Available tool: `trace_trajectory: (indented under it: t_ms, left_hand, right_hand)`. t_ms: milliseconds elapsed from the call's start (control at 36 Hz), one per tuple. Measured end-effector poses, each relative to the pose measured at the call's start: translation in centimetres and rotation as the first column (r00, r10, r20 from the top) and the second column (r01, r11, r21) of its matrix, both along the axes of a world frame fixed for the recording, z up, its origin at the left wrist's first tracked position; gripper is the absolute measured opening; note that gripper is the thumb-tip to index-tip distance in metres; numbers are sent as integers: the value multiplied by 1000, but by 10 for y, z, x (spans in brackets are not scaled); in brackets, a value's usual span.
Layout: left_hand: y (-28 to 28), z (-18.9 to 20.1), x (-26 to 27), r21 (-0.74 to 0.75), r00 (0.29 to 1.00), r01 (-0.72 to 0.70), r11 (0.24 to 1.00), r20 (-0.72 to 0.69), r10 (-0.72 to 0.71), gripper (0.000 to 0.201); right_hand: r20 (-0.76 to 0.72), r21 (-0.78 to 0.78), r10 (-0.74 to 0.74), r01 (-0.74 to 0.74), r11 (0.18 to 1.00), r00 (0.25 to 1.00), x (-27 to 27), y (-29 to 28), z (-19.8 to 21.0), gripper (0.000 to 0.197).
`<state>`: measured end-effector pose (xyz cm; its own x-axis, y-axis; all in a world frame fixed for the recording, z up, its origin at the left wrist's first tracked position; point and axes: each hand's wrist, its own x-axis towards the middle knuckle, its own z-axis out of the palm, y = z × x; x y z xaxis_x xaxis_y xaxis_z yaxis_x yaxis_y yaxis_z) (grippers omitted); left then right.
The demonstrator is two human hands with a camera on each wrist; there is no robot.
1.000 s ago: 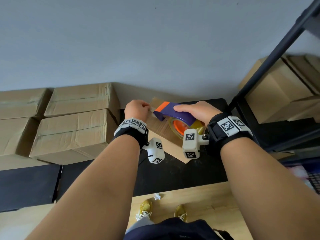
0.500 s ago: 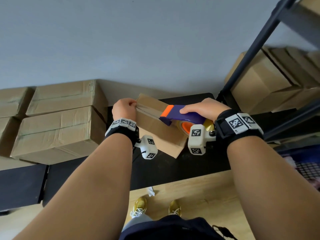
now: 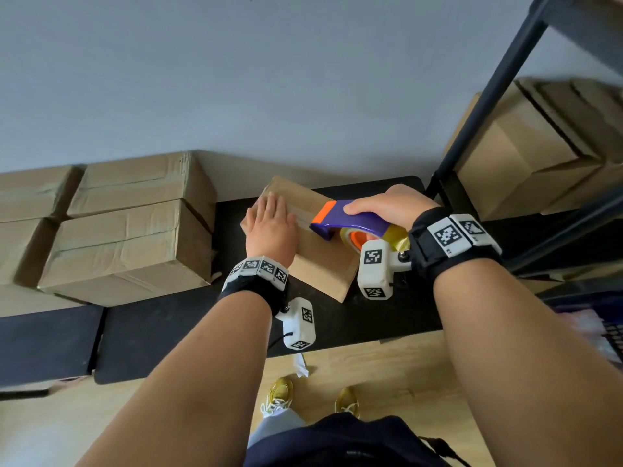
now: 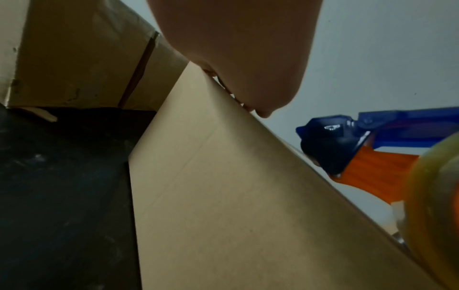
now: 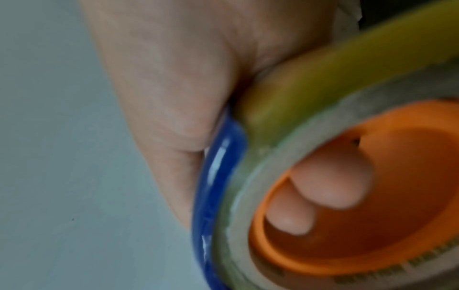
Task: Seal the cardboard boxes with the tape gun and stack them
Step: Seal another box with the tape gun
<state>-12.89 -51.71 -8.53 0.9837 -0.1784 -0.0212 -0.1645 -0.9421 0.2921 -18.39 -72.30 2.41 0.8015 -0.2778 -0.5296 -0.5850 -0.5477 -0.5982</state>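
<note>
Small cardboard box (image 3: 313, 237) on the black table (image 3: 387, 318), beside the stacked boxes (image 3: 128, 230). My left hand (image 3: 269, 224) lies flat, fingers straight, on the box top. My right hand (image 3: 391, 203) grasps the tape gun (image 3: 350, 224), its nose on the box just beside the left hand; two fingertips (image 5: 330, 184) curl inside the orange hub.

Tape gun (image 3: 354, 224) underside and box (image 3: 320, 261) seam (behind hands)

cardboard boxes (image 3: 313, 237): at least six | tape gun (image 3: 354, 224): one | hands (image 3: 271, 227): two | shoes (image 3: 278, 396): two
</note>
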Motion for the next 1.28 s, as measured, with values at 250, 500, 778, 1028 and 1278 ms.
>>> trace_trajectory:
  t_ms: [250,500,778,1028,1278]
  left_hand:
    - [0,2,3,46,998,43,998,-48,-41,53]
    - [1,3,21,87,996,50,995,-74,-44,53]
    - [-15,7,11,9,999,-42,999,14,41,53]
    - [-36,-2,-17,-26,997,20,999,78,-18,50]
    - [-37,-7,-12,44,999,30,999,13,-31,58]
  right_hand:
    - [23,131,-63,59,990,998,-13,-11,-6,51]
    - [-35,132,-73,77,988,997,-46,-43,-12,47]
    - [-4,176,-96,95,980,995,-54,-48,-21,46]
    - [12,170,-60,57,984,998,-47,-43,-18,46]
    - [-37,205,-53,60,977,998,-49,-44,-27,47]
